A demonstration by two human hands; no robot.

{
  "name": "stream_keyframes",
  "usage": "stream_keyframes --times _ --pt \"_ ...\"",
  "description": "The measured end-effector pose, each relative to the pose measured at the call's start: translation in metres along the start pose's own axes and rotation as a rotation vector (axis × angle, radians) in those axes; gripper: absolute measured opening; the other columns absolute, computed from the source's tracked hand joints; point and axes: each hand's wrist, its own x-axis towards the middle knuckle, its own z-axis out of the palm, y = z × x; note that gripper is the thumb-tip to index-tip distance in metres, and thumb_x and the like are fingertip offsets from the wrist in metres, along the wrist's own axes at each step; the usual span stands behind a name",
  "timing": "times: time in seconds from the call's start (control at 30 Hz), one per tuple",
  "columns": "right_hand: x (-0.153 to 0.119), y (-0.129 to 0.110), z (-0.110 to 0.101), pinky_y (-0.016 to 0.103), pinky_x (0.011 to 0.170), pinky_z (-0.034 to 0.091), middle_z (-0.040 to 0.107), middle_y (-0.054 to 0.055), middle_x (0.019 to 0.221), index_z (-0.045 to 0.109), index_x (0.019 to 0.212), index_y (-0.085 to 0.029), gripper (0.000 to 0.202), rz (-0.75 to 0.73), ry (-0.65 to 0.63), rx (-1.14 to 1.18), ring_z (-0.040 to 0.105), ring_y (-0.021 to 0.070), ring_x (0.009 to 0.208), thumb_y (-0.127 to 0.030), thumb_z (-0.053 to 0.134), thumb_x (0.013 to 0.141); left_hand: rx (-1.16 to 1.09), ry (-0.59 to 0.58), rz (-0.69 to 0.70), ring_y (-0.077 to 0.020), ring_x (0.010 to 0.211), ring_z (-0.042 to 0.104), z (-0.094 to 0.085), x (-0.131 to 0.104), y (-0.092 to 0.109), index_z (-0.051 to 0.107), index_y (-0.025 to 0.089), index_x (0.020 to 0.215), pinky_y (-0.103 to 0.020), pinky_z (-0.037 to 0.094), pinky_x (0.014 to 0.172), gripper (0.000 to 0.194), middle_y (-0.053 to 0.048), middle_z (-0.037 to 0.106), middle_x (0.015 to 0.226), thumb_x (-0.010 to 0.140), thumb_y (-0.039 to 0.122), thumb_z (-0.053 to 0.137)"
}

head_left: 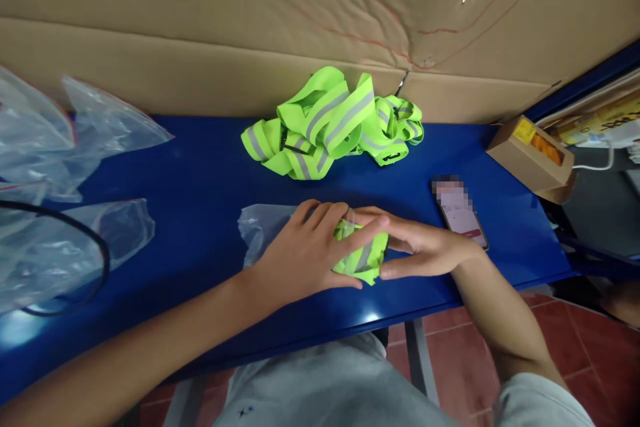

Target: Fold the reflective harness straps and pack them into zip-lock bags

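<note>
Low over the front of the blue table, my left hand [300, 250] wraps around a folded bundle of neon yellow-green reflective strap [364, 259] with a grey stripe. From the other side my right hand [423, 247] holds the same bundle, its thumb at the lower right corner. A clear plastic bag [259, 230] lies under and beside my left hand; whether any of it covers the bundle I cannot tell. Just behind my hands rests a loose heap of the same reflective straps [320, 123], with black buckle parts showing.
Several clear zip bags [107, 120] and a black cable [103, 240] are on the left of the blue table [195, 180]. A phone [460, 213] lies to the right, near a small cardboard box [533, 153]. A tall cardboard sheet [175, 67] stands along the back.
</note>
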Motion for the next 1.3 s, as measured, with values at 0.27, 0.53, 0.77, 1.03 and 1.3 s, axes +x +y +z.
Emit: stream_keyframes --times 0.27,0.53,0.77,1.03,1.3 --pt "0.027 0.007 0.025 0.022 0.075 0.061 0.073 0.000 0.104 0.065 0.106 -0.023 0.041 0.080 0.533 0.258 0.073 0.0124 0.087 -0.032 0.097 0.081 -0.005 0.089 -0.016 -0.0343 0.109 0.066 -0.012 0.007 -0.008 0.042 0.024 0.162 -0.046 0.050 0.095 0.114 -0.017 0.064 0.128 0.072 0.078 0.087" --pt "0.051 -0.001 0.043 0.029 0.077 0.058 0.072 0.003 0.085 0.077 0.103 -0.017 0.044 0.115 0.414 0.006 0.069 0.0172 0.081 -0.056 0.058 0.109 0.045 0.055 -0.163 -0.0274 0.097 0.066 -0.014 0.004 -0.012 0.023 0.023 0.172 -0.040 0.046 0.082 0.100 -0.009 0.067 0.113 0.096 0.063 0.074" --pt "0.051 0.015 0.063 0.031 0.087 0.060 0.078 0.007 0.105 0.076 0.116 -0.014 0.044 -0.026 0.306 0.056 0.073 0.0201 0.095 -0.054 0.079 0.096 0.082 -0.169 -0.196 -0.0264 0.085 0.066 -0.012 0.005 -0.003 0.005 0.023 0.176 -0.041 0.048 0.075 0.100 -0.005 0.067 0.103 0.102 0.037 0.070" --pt "0.048 0.020 0.054 0.030 0.084 0.060 0.081 0.006 0.101 0.082 0.111 -0.018 0.035 0.065 0.378 0.057 0.076 0.0191 0.094 -0.046 0.062 0.109 -0.472 -0.259 -0.146 -0.0293 0.138 0.063 -0.032 0.000 -0.022 0.011 0.028 0.173 -0.047 0.052 0.111 0.107 -0.014 0.054 0.159 0.095 0.047 0.082" --pt "0.052 0.021 0.041 0.031 0.092 0.061 0.083 0.005 0.110 0.084 0.118 -0.022 0.032 0.068 0.524 0.103 0.077 0.0191 0.099 -0.048 0.070 0.104 -0.383 -0.239 -0.360 -0.0407 0.148 0.057 -0.034 0.002 -0.026 0.023 0.027 0.173 -0.057 0.053 0.115 0.113 -0.020 0.045 0.170 0.085 0.046 0.092"
